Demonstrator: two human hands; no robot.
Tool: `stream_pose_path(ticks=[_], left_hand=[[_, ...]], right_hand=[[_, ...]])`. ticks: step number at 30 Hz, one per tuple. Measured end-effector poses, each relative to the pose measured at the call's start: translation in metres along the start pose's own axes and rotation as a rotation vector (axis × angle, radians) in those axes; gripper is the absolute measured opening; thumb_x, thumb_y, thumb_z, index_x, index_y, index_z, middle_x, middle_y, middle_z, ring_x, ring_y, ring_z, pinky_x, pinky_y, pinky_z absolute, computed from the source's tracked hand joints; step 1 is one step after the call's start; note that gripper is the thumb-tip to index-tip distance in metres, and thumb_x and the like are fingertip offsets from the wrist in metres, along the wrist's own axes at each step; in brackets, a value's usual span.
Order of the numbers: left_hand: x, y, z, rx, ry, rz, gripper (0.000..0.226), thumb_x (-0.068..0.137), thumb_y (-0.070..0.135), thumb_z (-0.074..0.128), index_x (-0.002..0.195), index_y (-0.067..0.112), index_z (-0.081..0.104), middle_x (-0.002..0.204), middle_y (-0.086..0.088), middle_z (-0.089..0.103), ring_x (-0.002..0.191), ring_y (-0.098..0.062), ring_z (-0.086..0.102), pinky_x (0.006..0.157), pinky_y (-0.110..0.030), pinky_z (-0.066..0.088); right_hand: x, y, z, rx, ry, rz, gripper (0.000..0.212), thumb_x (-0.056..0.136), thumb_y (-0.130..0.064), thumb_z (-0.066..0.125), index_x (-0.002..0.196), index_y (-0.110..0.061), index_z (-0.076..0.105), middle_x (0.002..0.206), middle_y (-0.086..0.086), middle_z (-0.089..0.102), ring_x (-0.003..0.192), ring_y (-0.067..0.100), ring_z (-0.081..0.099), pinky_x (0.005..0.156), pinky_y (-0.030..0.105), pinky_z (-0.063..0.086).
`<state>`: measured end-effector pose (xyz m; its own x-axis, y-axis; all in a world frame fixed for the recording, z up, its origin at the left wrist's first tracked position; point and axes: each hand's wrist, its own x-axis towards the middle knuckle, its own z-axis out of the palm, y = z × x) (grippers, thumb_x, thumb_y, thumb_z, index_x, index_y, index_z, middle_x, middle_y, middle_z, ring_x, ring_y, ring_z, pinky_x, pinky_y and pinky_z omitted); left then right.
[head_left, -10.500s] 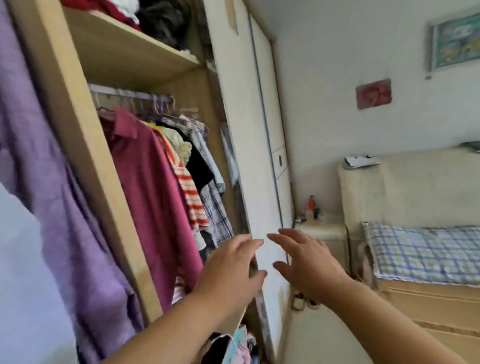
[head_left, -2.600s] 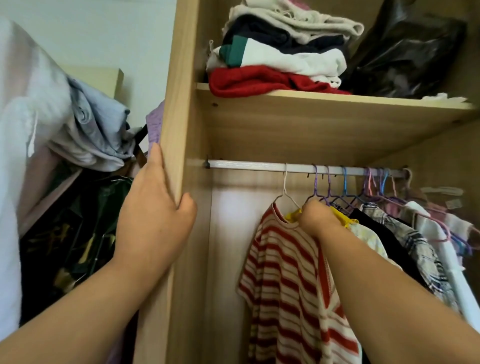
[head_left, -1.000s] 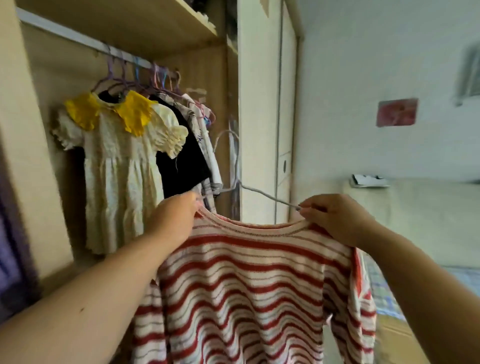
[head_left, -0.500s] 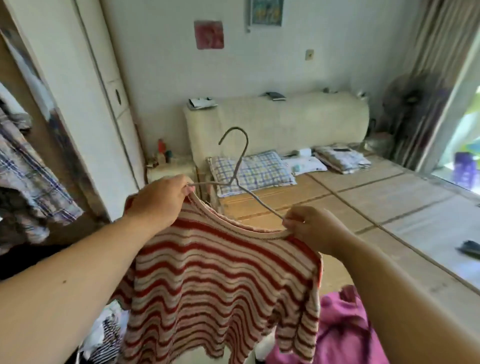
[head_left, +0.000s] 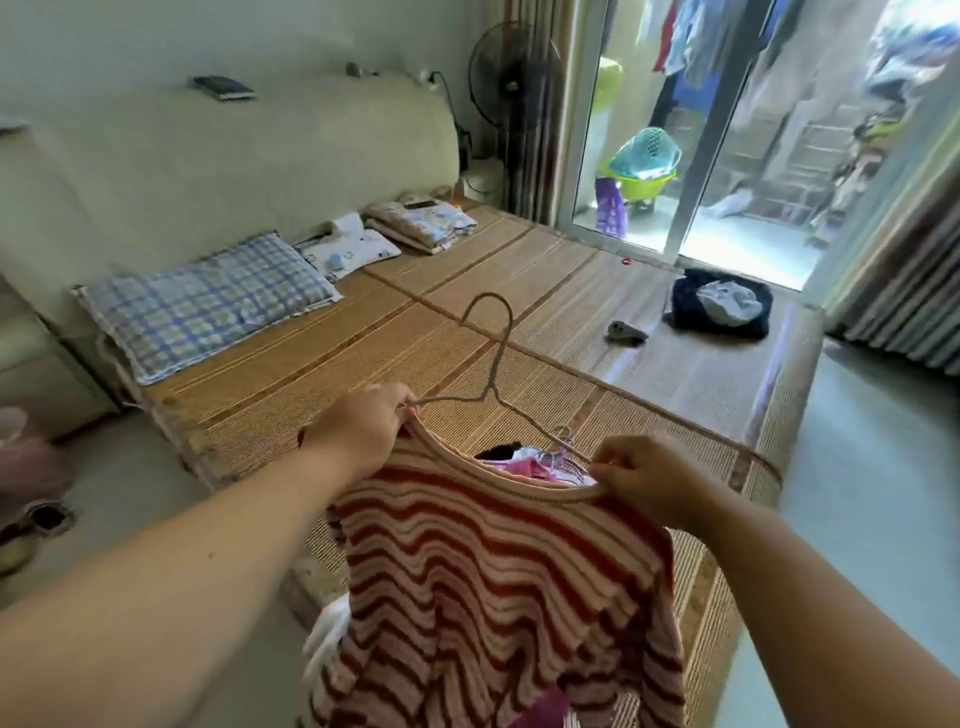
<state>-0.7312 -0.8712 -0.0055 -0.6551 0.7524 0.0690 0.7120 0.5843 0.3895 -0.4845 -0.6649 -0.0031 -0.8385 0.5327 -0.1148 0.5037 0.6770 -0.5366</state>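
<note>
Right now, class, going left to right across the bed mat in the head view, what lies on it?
Blue checked pillow → white printed pillow → folded patterned bedding → small grey object → dark clothes pile.

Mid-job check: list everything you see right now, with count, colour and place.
striped top: one, red and cream, held up near centre
wire hanger: one, grey, rising from the top's neckline
woven mat: one, tan, beyond the top
checked pillow: one, blue and white, against the headboard
dark bundle: one, navy with pale cloth, far mat corner
standing fan: one, dark, beside the glass door
basin: one, green, outside the door
left hand: grips neckline and hanger
right hand: pinches neckline
</note>
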Motion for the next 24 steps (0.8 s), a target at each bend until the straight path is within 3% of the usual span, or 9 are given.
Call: stream_pose_path(ticks=[2, 5, 8, 13, 16, 18, 24], left_hand=[[0.025, 0.014, 0.030, 0.025, -0.085, -0.005, 0.018, 0.099, 0.031, 0.042, 0.101, 0.028, 0.059, 0.099, 0.001, 0.063, 0.089, -0.021, 0.055, 0.074, -0.035, 0.042], [0.062, 0.026, 0.078, 0.080, -0.226, -0.044, 0.019, 0.098, 0.031, 0.043, 0.103, 0.024, 0.059, 0.103, -0.002, 0.065, 0.095, -0.024, 0.057, 0.082, -0.035, 0.045], [0.085, 0.030, 0.123, 0.182, -0.365, -0.086, 0.016, 0.098, 0.032, 0.041, 0.091, 0.026, 0.055, 0.103, -0.002, 0.065, 0.097, -0.024, 0.057, 0.086, -0.036, 0.045], [0.100, 0.033, 0.198, 0.389, -0.435, -0.207, 0.025, 0.096, 0.027, 0.033, 0.101, 0.027, 0.057, 0.087, 0.005, 0.051, 0.099, -0.022, 0.046, 0.085, -0.038, 0.040], [0.115, 0.028, 0.239, 0.381, -0.552, -0.214, 0.028, 0.095, 0.020, 0.033, 0.110, 0.023, 0.056, 0.112, -0.003, 0.061, 0.108, -0.027, 0.054, 0.090, -0.042, 0.046], [0.127, 0.022, 0.258, 0.362, -0.603, -0.206, 0.028, 0.097, 0.019, 0.032, 0.113, 0.019, 0.056, 0.117, -0.007, 0.061, 0.109, -0.030, 0.056, 0.092, -0.043, 0.046], [0.154, 0.004, 0.293, 0.109, -0.540, -0.196, 0.034, 0.096, 0.026, 0.041, 0.129, 0.024, 0.049, 0.130, -0.004, 0.052, 0.119, -0.026, 0.050, 0.098, -0.038, 0.040]], right_hand=[[0.014, 0.034, 0.007, -0.019, -0.023, 0.058, 0.010, 0.083, -0.036, 0.063, 0.074, -0.034, 0.064, 0.072, -0.011, 0.064, 0.070, 0.008, 0.059, 0.068, 0.026, 0.049], [0.043, 0.085, 0.031, -0.049, -0.044, 0.143, 0.012, 0.087, -0.035, 0.058, 0.088, -0.028, 0.067, 0.080, -0.008, 0.065, 0.077, 0.014, 0.059, 0.070, 0.026, 0.048], [0.068, 0.123, 0.065, -0.072, -0.058, 0.220, 0.017, 0.090, -0.035, 0.052, 0.097, -0.029, 0.066, 0.090, -0.003, 0.066, 0.086, 0.019, 0.060, 0.071, 0.027, 0.045], [0.100, 0.172, 0.130, -0.052, -0.055, 0.395, 0.021, 0.093, -0.033, 0.044, 0.101, -0.027, 0.062, 0.102, 0.003, 0.065, 0.097, 0.026, 0.059, 0.072, 0.031, 0.043], [0.117, 0.202, 0.161, -0.055, -0.070, 0.463, 0.018, 0.092, -0.031, 0.042, 0.092, -0.024, 0.058, 0.096, 0.001, 0.066, 0.092, 0.025, 0.059, 0.061, 0.028, 0.034], [0.127, 0.217, 0.173, -0.058, -0.065, 0.494, 0.018, 0.092, -0.030, 0.041, 0.089, -0.022, 0.056, 0.093, 0.002, 0.065, 0.089, 0.026, 0.059, 0.060, 0.028, 0.033], [0.167, 0.242, 0.185, -0.011, -0.045, 0.520, 0.016, 0.093, -0.025, 0.043, 0.099, -0.022, 0.058, 0.087, 0.003, 0.062, 0.094, 0.029, 0.059, 0.073, 0.033, 0.044]])
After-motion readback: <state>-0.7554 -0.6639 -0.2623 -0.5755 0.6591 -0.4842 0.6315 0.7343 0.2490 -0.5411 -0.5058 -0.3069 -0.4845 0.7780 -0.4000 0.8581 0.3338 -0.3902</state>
